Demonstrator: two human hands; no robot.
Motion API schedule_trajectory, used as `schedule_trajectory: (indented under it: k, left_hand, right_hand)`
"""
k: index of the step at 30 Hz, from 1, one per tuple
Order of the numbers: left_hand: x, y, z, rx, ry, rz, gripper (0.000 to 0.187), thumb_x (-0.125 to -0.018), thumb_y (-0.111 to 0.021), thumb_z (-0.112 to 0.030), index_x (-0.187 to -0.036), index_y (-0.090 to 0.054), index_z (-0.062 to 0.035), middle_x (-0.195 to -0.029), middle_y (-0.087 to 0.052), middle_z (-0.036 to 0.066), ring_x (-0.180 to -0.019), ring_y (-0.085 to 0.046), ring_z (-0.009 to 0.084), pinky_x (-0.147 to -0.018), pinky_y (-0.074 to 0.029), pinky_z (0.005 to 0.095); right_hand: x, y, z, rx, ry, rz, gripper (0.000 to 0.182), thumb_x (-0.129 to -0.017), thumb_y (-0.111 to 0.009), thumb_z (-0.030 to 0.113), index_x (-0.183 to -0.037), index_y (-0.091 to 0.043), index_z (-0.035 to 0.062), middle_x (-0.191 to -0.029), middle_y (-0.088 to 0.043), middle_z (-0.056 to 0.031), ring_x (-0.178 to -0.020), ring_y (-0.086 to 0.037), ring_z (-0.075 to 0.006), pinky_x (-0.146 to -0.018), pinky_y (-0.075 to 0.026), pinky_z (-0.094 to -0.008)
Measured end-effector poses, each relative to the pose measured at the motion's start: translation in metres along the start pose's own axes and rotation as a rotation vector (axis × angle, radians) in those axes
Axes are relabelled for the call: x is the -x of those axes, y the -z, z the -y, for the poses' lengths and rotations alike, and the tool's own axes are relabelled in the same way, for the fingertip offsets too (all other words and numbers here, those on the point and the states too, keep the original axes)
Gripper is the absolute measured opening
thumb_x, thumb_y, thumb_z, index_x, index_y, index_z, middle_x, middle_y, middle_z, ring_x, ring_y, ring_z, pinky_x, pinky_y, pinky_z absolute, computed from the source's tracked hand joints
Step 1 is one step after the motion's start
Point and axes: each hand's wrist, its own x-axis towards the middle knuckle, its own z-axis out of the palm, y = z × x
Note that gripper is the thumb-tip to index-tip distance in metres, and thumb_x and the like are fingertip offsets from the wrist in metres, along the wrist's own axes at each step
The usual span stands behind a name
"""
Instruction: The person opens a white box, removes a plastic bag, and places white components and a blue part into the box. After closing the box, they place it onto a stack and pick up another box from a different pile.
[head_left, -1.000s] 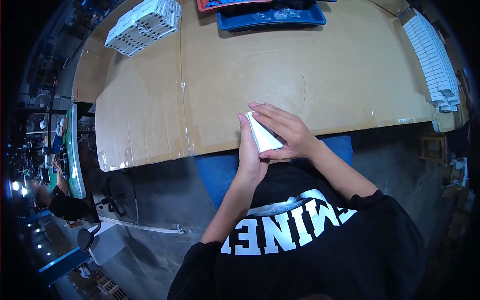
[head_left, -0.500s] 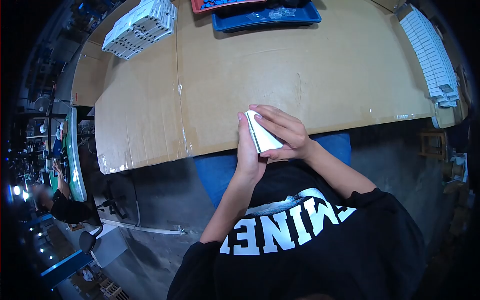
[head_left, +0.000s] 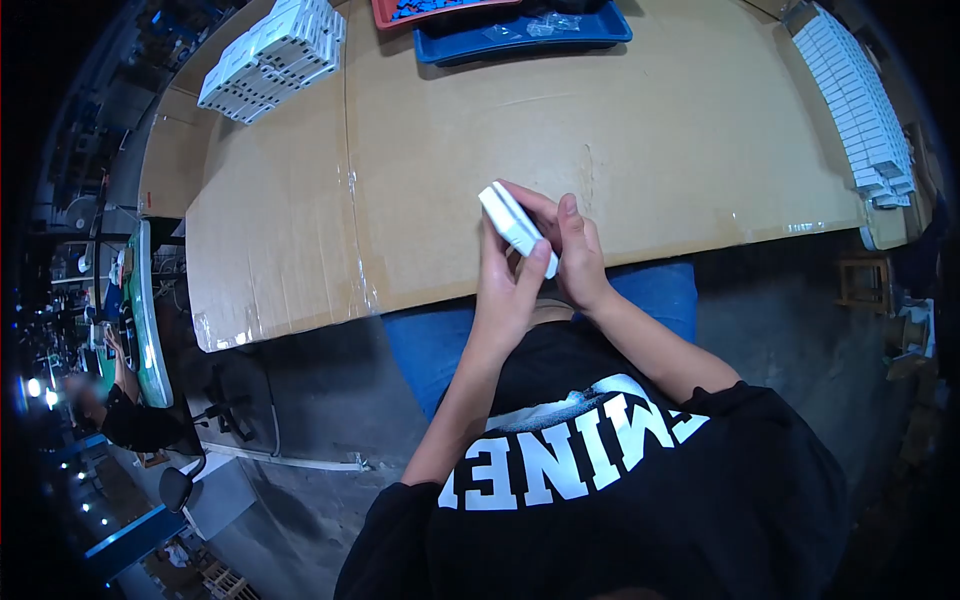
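Observation:
A slim white plastic case (head_left: 518, 226) with a dark seam along its edge is held tilted above the cardboard-covered table's front edge. My left hand (head_left: 507, 298) is closed round its lower part, the thumb pressed on the near side. Behind its upper right side curl the fingers of my right hand (head_left: 577, 255), partly hidden by the case, while that thumb stands raised off it.
Stacked white plastic cases (head_left: 272, 62) stand at the table's back left, and a long row of white pieces (head_left: 853, 105) lines the right edge. A blue tray (head_left: 525, 42) with clear bags and a red tray (head_left: 440, 14) with blue pieces lie at the back. Another person (head_left: 135, 415) sits far left.
The case has turned so its narrow edge faces up, and both hands have shifted their hold. My right thumb has lifted away from the case.

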Motion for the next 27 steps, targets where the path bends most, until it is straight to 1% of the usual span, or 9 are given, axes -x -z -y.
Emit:
schedule_trajectory:
  k: [1, 3, 5, 7, 8, 10, 11, 20, 27]
  left_hand:
    - [-0.002, 0.001, 0.003, -0.137, -0.116, -0.015, 0.074, -0.111, -0.037, -0.057, -0.153, -0.039, 0.0040, -0.144, -0.056, 0.014, -0.133, -0.055, 0.0226, -0.115, -0.041, 0.0388]
    - [-0.004, 0.010, 0.005, 0.030, -0.027, -0.108, 0.064, -0.113, -0.038, -0.051, -0.148, -0.045, 0.0015, -0.135, -0.061, 0.012, -0.123, -0.061, 0.0218, -0.108, -0.047, 0.0372]
    - [-0.003, 0.022, 0.000, 0.255, 0.088, -0.153, 0.064, -0.112, -0.036, -0.055, -0.148, -0.045, -0.0022, -0.130, -0.062, 0.012, -0.119, -0.062, 0.0222, -0.104, -0.049, 0.0391]
    - [-0.005, 0.029, 0.000, 0.243, 0.081, -0.191, 0.067, -0.111, -0.035, -0.057, -0.149, -0.043, -0.0027, -0.131, -0.061, 0.012, -0.119, -0.062, 0.0222, -0.104, -0.050, 0.0393]
    - [-0.006, 0.030, 0.001, 0.233, 0.074, -0.223, 0.069, -0.111, -0.034, -0.059, -0.150, -0.041, -0.0032, -0.131, -0.060, 0.013, -0.119, -0.061, 0.0222, -0.104, -0.050, 0.0395]
    - [-0.007, 0.027, 0.003, 0.225, 0.081, -0.238, 0.069, -0.111, -0.033, -0.059, -0.149, -0.041, -0.0022, -0.131, -0.059, 0.013, -0.119, -0.060, 0.0217, -0.102, -0.049, 0.0381]
    - [-0.008, 0.025, 0.004, 0.215, 0.084, -0.251, 0.068, -0.111, -0.033, -0.058, -0.149, -0.041, -0.0012, -0.131, -0.057, 0.014, -0.118, -0.059, 0.0212, -0.101, -0.049, 0.0366]
    - [-0.008, 0.016, 0.000, 0.119, 0.116, -0.319, 0.068, -0.113, -0.032, -0.055, -0.151, -0.034, 0.0013, -0.126, -0.054, 0.014, -0.112, -0.055, 0.0206, -0.098, -0.046, 0.0343]
    - [-0.009, 0.018, 0.003, 0.096, 0.119, -0.313, 0.064, -0.113, -0.033, -0.054, -0.144, -0.041, 0.0019, -0.114, -0.055, 0.010, -0.102, -0.055, 0.0159, -0.087, -0.048, 0.0311]
  right_hand:
    - [-0.001, -0.001, 0.001, 0.108, 0.082, 0.044, 0.069, -0.114, -0.035, 0.048, -0.143, -0.055, -0.0107, -0.145, -0.057, -0.0183, -0.130, -0.058, -0.0237, -0.112, -0.044, -0.0355]
    - [-0.002, 0.000, 0.009, 0.223, 0.117, 0.147, 0.052, -0.113, -0.043, 0.032, -0.146, -0.054, -0.0069, -0.160, -0.042, -0.0185, -0.142, -0.048, -0.0269, -0.115, -0.041, -0.0373]
    - [-0.002, 0.010, 0.013, 0.387, 0.168, 0.232, 0.049, -0.109, -0.050, 0.026, -0.147, -0.054, -0.0042, -0.160, -0.043, -0.0193, -0.143, -0.048, -0.0289, -0.115, -0.041, -0.0382]
    - [0.000, 0.014, 0.010, 0.548, 0.220, 0.369, 0.057, -0.097, -0.061, 0.013, -0.151, -0.051, 0.0013, -0.159, -0.045, -0.0208, -0.148, -0.044, -0.0349, -0.122, -0.035, -0.0433]
    - [0.002, 0.013, 0.009, 0.547, 0.216, 0.371, 0.057, -0.097, -0.061, 0.013, -0.151, -0.051, 0.0013, -0.159, -0.045, -0.0208, -0.148, -0.044, -0.0349, -0.122, -0.035, -0.0433]
    - [0.005, 0.008, 0.007, 0.633, 0.224, 0.386, 0.059, -0.094, -0.063, 0.008, -0.151, -0.051, 0.0008, -0.157, -0.048, -0.0211, -0.145, -0.048, -0.0351, -0.120, -0.038, -0.0425]
    - [0.005, 0.006, 0.006, 0.681, 0.259, 0.370, 0.058, -0.093, -0.065, 0.005, -0.150, -0.052, 0.0006, -0.154, -0.051, -0.0218, -0.139, -0.055, -0.0346, -0.114, -0.046, -0.0408]
    - [-0.002, 0.011, -0.018, 0.869, 0.568, 0.313, 0.048, -0.094, -0.069, 0.012, -0.139, -0.061, -0.0042, -0.132, -0.067, -0.0245, -0.109, -0.072, -0.0368, -0.094, -0.059, -0.0402]
    - [-0.001, 0.014, -0.023, 0.871, 0.558, 0.332, 0.046, -0.097, -0.067, 0.011, -0.139, -0.059, -0.0053, -0.128, -0.069, -0.0255, -0.098, -0.075, -0.0365, -0.087, -0.061, -0.0404]
